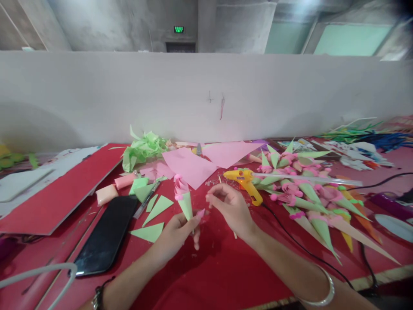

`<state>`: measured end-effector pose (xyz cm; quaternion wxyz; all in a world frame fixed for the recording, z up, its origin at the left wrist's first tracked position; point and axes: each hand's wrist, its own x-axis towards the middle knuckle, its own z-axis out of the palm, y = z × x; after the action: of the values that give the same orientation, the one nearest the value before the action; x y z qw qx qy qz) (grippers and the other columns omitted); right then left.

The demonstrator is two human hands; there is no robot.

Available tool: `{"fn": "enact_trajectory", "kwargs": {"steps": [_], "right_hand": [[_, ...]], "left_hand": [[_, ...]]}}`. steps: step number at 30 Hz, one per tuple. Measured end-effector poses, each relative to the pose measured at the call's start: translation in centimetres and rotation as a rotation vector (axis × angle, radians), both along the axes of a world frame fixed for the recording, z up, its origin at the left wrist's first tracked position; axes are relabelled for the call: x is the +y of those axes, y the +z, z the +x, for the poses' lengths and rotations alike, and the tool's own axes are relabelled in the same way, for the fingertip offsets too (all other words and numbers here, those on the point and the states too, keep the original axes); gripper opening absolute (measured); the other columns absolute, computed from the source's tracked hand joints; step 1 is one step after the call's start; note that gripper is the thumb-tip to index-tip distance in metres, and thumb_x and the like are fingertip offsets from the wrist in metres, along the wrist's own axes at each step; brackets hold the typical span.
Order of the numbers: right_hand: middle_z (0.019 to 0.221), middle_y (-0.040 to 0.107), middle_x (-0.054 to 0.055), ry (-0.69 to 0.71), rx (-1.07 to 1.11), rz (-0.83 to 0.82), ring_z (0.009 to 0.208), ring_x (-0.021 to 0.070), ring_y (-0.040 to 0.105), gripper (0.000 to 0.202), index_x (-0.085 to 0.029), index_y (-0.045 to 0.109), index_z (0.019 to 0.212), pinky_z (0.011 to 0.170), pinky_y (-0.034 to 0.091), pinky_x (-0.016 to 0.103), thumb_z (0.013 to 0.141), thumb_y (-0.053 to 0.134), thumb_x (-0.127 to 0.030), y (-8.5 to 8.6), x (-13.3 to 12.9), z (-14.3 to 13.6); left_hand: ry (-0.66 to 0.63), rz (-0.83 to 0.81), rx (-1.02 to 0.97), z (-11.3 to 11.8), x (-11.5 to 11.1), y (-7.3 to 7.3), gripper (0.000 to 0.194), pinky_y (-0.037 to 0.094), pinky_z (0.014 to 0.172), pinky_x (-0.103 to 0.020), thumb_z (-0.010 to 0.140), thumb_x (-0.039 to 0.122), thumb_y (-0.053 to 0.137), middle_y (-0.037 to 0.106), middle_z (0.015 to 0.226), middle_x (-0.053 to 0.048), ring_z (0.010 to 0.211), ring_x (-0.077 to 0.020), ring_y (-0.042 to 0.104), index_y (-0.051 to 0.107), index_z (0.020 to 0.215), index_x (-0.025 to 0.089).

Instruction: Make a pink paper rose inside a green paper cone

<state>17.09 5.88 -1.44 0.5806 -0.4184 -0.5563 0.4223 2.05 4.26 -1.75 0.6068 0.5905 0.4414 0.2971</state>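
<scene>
My left hand (180,232) is closed around a small paper flower (185,204), a pale green cone with a pink rolled top and pink balls at its rim. A small pink pointed piece (200,213) shows at the left thumb tip; whether it is held or stuck there I cannot tell. Just right of the flower is my right hand (230,206), its thumb and forefinger brought together in a pinch. Whatever lies between those fingertips is too small to make out. Behind the right hand rests a yellow glue gun (247,183) with a clear glue stick in it.
Many finished paper flowers (309,198) are heaped on the right. Green paper triangles (148,232), a black phone (108,234) and a cutter knife (146,200) lie on the left. Pink paper sheets (190,163) and crumpled green paper (145,148) sit at the back. A black cord (290,241) crosses the right.
</scene>
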Motion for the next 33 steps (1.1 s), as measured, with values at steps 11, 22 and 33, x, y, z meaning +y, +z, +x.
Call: {"fn": "enact_trajectory", "kwargs": {"steps": [11,22,33], "right_hand": [[0.062,0.056,-0.002,0.001,-0.053,0.041,0.059,0.0096,0.053,0.008,-0.017,0.057,0.07,0.057,0.044,0.021,0.072,0.057,-0.025,-0.15,-0.03,-0.01],[0.066,0.058,-0.001,-0.032,0.01,0.013,0.061,0.0093,0.054,0.01,-0.018,0.06,0.077,0.06,0.046,0.021,0.072,0.058,-0.026,-0.1,-0.07,0.1],[0.076,0.06,0.0,0.065,0.072,0.108,0.069,0.0108,0.057,0.009,-0.021,0.061,0.08,0.066,0.048,0.025,0.072,0.058,-0.022,0.35,-0.53,-0.09]], "left_hand": [[0.009,-0.048,-0.025,0.05,-0.13,0.17,0.041,0.042,0.058,-0.023,0.074,0.046,0.048,0.048,0.04,0.003,0.041,-0.009,0.048,0.048,0.047,0.015],[-0.022,-0.036,-0.015,0.28,0.0,-0.1,0.038,0.042,0.059,-0.025,0.076,0.045,0.048,0.05,0.04,0.003,0.039,-0.0096,0.049,0.052,0.054,0.014],[-0.114,-0.042,-0.024,0.63,-0.33,-0.07,0.045,0.035,0.043,-0.02,0.076,0.046,0.046,0.051,0.037,0.0,0.035,-0.007,0.046,0.049,0.046,0.012]]}}
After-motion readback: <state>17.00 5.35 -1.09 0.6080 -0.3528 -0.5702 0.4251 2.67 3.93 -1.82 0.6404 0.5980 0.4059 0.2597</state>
